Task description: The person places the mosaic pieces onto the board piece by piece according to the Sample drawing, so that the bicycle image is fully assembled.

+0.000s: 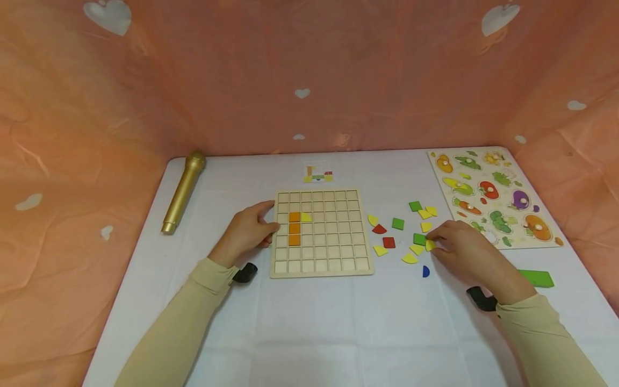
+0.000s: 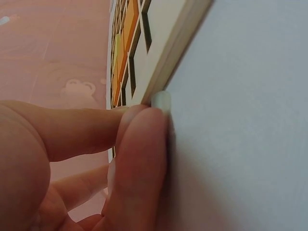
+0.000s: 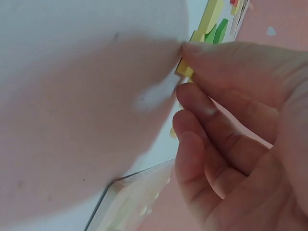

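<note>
In the head view, we see the left hand (image 1: 247,230) grip the grid board (image 1: 331,226) by its left edge; the right hand (image 1: 456,244) pinches a yellow piece (image 1: 430,245) on the table, right of the board. Left wrist: we see fingertips (image 2: 142,130) against the board. Right wrist: the pinch seems likely, though partly hidden.

Matt wood, shining gold

The grid board (image 1: 321,270) looks pale, matt wood; pieces (image 1: 398,223) at its three o'clock look smooth. At the table's ten o'clock, a glossy, metallic-looking microphone (image 1: 182,193). Creased white cloth (image 1: 309,322) lies beneath; the backdrop (image 1: 387,80) has a sheen.
</note>
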A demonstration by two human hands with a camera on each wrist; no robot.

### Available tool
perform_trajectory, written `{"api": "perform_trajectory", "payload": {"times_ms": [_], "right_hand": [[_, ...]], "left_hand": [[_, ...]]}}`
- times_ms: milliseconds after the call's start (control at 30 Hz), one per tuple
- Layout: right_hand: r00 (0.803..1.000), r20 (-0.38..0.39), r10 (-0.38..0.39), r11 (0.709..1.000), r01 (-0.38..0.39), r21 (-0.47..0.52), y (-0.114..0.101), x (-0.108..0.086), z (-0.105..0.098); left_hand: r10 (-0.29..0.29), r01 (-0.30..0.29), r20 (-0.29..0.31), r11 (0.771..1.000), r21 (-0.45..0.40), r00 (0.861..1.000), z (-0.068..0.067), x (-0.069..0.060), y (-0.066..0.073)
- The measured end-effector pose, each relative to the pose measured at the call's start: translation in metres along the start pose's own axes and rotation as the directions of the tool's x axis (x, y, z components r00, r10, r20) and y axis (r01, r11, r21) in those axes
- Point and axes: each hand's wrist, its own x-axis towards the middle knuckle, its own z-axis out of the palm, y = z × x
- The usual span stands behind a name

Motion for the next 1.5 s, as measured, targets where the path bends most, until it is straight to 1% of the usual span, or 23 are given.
{"api": "perform_trajectory", "payload": {"times_ms": [233,433,533,633,733,833,900,967,1033,1167,1267,1400,1500], "right_hand": [[1.0,0.004,-0.013,1.0,0.013,-0.004,0.002,-0.001,-0.001],[1.0,0.017,-0.017,1.0,0.017,0.022,0.003,-0.002,-0.001],[1.0,0.021,-0.021,0.999,0.021,0.029,-0.001,-0.002,-0.003],[0.999,0.024,-0.031,0.999,0.029,0.045,-0.01,0.002,-0.007],[0.998,0.016,-0.055,0.997,0.054,0.058,-0.031,0.013,-0.007],[0.99,-0.012,-0.14,0.988,0.14,0.061,-0.059,0.031,-0.001],[0.974,-0.046,-0.222,0.973,0.224,0.049,-0.08,0.043,0.006],[0.953,-0.069,-0.294,0.954,0.297,0.038,-0.103,0.055,0.014],[0.937,-0.078,-0.341,0.938,0.345,0.03,-0.127,0.064,0.022],[0.915,-0.041,-0.401,0.916,0.402,0.015,-0.173,0.079,0.04],[0.895,-0.018,-0.445,0.895,0.445,0.0,-0.201,0.085,0.052],[0.871,-0.026,-0.491,0.871,0.491,0.01,-0.227,0.091,0.063],[0.865,-0.033,-0.501,0.865,0.501,0.016,-0.237,0.094,0.07]], "left_hand": [[-0.004,0.004,0.002,1.0,0.008,1.0,0.0,-0.002,0.001],[-0.007,0.007,0.002,1.0,0.007,1.0,0.0,-0.002,0.001],[-0.005,0.005,0.0,1.0,0.011,1.0,-0.001,-0.002,0.0],[-0.003,0.003,-0.001,1.0,0.008,1.0,-0.001,-0.002,0.0],[-0.003,0.003,-0.001,1.0,0.002,1.0,-0.002,-0.003,-0.001],[-0.004,0.004,-0.003,1.0,0.004,1.0,-0.002,-0.003,-0.001],[-0.005,0.005,-0.004,1.0,0.002,1.0,-0.001,-0.004,-0.001],[-0.001,0.001,-0.001,1.0,0.002,1.0,-0.001,-0.003,0.0],[0.0,0.0,-0.002,1.0,0.004,1.0,0.0,-0.003,0.001],[0.002,-0.002,-0.007,1.0,0.003,1.0,-0.001,-0.002,0.003],[0.007,-0.007,-0.004,1.0,-0.001,1.0,-0.001,-0.001,0.004],[0.02,-0.02,-0.007,1.0,0.011,1.0,-0.001,-0.001,0.003],[0.023,-0.023,-0.009,1.0,0.014,1.0,0.0,-0.002,0.001]]}}
